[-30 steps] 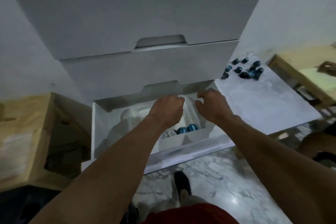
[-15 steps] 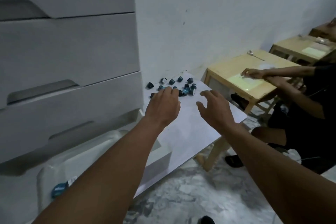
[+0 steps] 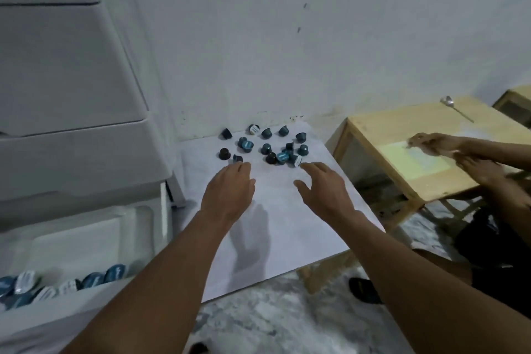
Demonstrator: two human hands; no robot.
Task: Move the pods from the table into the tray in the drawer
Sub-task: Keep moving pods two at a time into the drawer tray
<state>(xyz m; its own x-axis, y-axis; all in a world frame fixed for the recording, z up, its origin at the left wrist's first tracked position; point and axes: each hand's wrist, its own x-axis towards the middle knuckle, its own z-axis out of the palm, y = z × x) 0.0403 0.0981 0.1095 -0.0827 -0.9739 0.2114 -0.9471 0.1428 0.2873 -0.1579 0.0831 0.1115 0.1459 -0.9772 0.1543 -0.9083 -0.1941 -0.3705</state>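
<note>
Your left hand [image 3: 230,190] and right hand [image 3: 324,195] are both spread loose and holding nothing, fingertips right by the small round teal and black pods [image 3: 245,144] scattered across the smooth white table [image 3: 287,224]. The clear plastic tray [image 3: 86,238] in the white drawer [image 3: 164,215] holds more pods, but they're blurry and cropped off lower left.

Small dark and teal pods [image 3: 270,146] lie scattered at the far end of the white table [image 3: 287,224] ahead of me, some upright, some tipped. To my left, more of them crowd the near end of the clear tray [image 3: 86,236] in the open white drawer [image 3: 57,320].
</note>
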